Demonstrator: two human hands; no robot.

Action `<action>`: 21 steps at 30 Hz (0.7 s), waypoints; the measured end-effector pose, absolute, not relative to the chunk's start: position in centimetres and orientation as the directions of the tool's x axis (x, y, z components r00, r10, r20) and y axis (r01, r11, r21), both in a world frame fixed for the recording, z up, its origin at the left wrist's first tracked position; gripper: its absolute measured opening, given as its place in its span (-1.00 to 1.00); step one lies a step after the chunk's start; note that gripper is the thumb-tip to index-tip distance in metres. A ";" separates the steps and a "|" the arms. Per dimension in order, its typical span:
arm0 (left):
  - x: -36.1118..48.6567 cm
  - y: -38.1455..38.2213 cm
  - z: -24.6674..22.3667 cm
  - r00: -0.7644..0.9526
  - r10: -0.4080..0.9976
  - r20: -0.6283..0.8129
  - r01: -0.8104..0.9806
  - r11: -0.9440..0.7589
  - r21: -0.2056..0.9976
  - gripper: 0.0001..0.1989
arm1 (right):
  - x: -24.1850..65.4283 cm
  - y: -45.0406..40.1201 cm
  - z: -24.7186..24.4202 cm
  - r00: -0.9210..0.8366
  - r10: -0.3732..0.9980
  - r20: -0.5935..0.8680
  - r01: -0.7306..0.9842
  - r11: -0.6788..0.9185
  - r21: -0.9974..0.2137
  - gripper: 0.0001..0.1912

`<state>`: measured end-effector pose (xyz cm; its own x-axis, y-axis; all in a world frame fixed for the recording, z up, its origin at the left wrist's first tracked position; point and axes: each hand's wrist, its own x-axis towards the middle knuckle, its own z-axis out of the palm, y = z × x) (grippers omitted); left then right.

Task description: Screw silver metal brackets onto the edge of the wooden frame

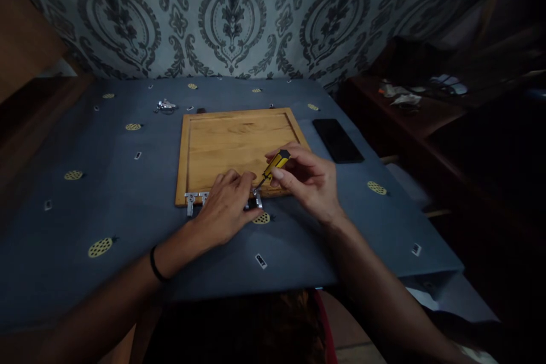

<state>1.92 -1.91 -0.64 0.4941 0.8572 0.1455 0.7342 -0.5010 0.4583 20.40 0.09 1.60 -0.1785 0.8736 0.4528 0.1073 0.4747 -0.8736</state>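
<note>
A wooden cabinet door panel [234, 145] with a raised frame lies flat on the table. My right hand [313, 185] grips a small yellow-and-black screwdriver [275, 165], tilted so that its shaft points down and left. The tip meets a metal hinge [257, 198] at the panel's near edge. My left hand [226, 207] holds that hinge between thumb and fingers, partly covering it. Left of this hand, another metal hinge [190, 202] sits on the same edge, with a further metal piece [205, 198] half hidden by my hand.
A blue tablecloth [140, 193] with pineapple prints covers the table. Shiny metal parts [165, 106] lie at the back left, and a black phone [338, 140] right of the panel. Beyond the right edge stands a dark shelf [409, 111] with clutter. A patterned curtain [232, 17] hangs behind.
</note>
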 end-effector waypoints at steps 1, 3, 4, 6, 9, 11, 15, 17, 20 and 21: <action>1.9 -1.9 -0.6 0.494 0.858 0.142 0.736 -0.500 0.457 -0.58 | 20.4 0.1 1.6 -0.173 0.877 0.448 0.106 0.469 -0.877 -0.73; 2.0 -1.9 -0.6 0.493 0.859 0.137 0.738 -0.497 0.457 -0.57 | 20.3 0.1 1.4 -0.150 0.887 0.436 0.106 0.453 -0.885 -0.71; 2.0 -1.9 -0.5 0.494 0.859 0.134 0.739 -0.496 0.457 -0.57 | 20.2 0.0 1.3 -0.127 0.890 0.438 0.109 0.451 -0.886 -0.70; 2.0 -1.9 -0.5 0.495 0.859 0.135 0.739 -0.497 0.455 -0.58 | 19.9 0.0 0.8 -0.058 0.884 0.465 0.124 0.468 -0.875 -0.67; 2.0 -1.9 -0.5 0.497 0.856 0.146 0.735 -0.504 0.453 -0.58 | 19.5 -0.2 0.1 0.034 0.849 0.527 0.145 0.518 -0.843 -0.67; 2.0 -1.9 -0.5 0.498 0.854 0.151 0.732 -0.508 0.454 -0.57 | 19.3 -0.4 -0.2 0.057 0.821 0.569 0.148 0.556 -0.818 -0.72; 1.9 -1.9 -0.8 0.490 0.855 0.167 0.728 -0.507 0.460 -0.58 | 19.3 -0.5 -0.1 0.041 0.804 0.593 0.144 0.583 -0.800 -0.86; 1.9 -1.9 -0.9 0.490 0.852 0.183 0.721 -0.514 0.465 -0.57 | 19.5 -0.5 0.3 0.033 0.810 0.585 0.134 0.576 -0.806 -0.91; 1.8 -1.9 -1.0 0.502 0.844 0.191 0.709 -0.528 0.467 -0.55 | 19.8 -0.4 0.7 0.062 0.805 0.590 0.126 0.580 -0.805 -0.91; 1.8 -1.9 -1.0 0.503 0.844 0.187 0.711 -0.527 0.465 -0.55 | 19.8 -0.4 0.8 0.063 0.807 0.588 0.134 0.577 -0.806 -0.90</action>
